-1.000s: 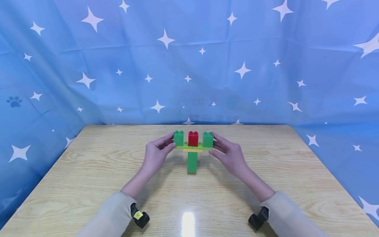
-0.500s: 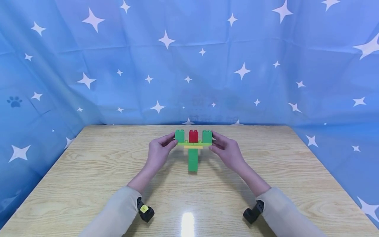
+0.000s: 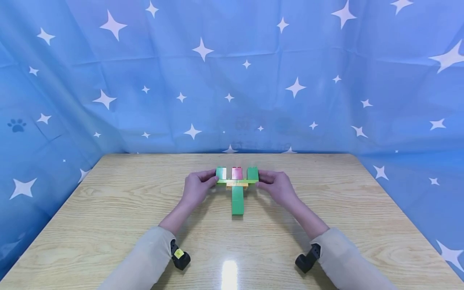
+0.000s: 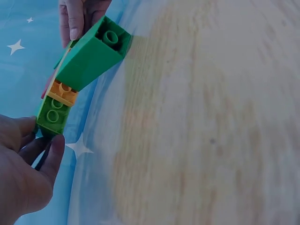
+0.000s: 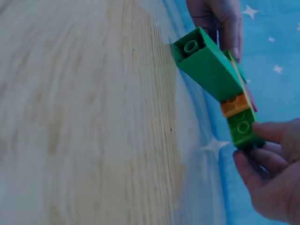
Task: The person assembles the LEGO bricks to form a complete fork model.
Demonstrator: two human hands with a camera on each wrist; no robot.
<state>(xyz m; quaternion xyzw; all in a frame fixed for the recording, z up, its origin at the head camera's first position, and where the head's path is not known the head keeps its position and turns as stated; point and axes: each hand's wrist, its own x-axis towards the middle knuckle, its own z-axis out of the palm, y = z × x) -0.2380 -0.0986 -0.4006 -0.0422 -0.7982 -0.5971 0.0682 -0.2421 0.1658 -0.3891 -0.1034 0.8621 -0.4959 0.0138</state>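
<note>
Between both hands is a T-shaped toy brick model. Its stem is stacked green bricks, under an orange plate and a lime-green crossbar. On the bar stand a red brick in the middle and a green brick at either end: the left one and the right one. My left hand pinches the left end between thumb and fingers; my right hand pinches the right end likewise. Both wrist views show the stem's hollow underside, so the model is raised off the table.
The pale wooden table spreads out under the hands. Behind its far edge hangs a blue curtain with white stars, which also lines both sides. Black wrist cameras sit at the sleeve cuffs.
The model rose slightly in the head view, then came down and tipped, so its front bricks now catch glare. Both hands moved with it, still gripping its ends.
</note>
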